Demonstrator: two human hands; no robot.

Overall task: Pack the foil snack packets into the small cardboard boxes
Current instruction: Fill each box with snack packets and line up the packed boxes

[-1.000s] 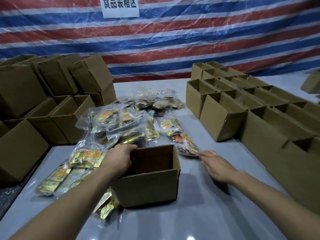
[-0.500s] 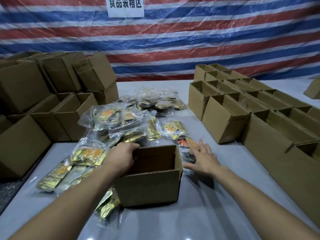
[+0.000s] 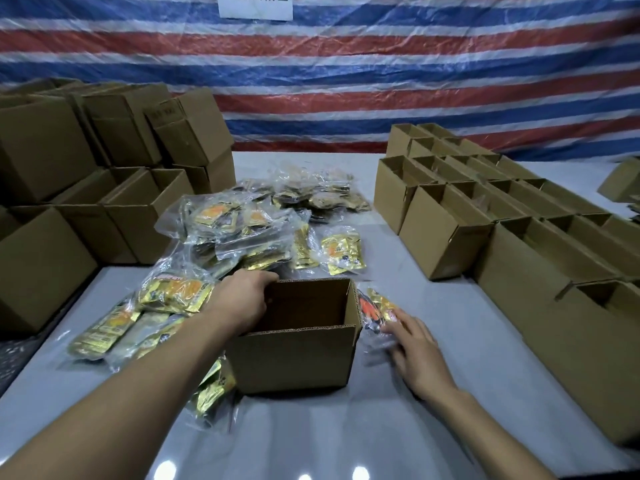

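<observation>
Right hand (image 3: 417, 351), drawn back beside the box (image 3: 298, 358), rests fingers (image 3: 400, 325) spread on a foil packet (image 3: 379, 306) on the desk (image 3: 415, 431); left hand (image 3: 242, 299) grips the box's left wall.

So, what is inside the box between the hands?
Only bare inner walls of the box show; the left hand grips its rim. The near wall hides the floor.

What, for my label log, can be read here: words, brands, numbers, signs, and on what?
Nothing reads clearly.
Sign: black characters, cut off by the frame's top edge, unreadable.
Packets: orange and gold print, too blurred.
Stacked box: faint dark marks, too blurred.
</observation>
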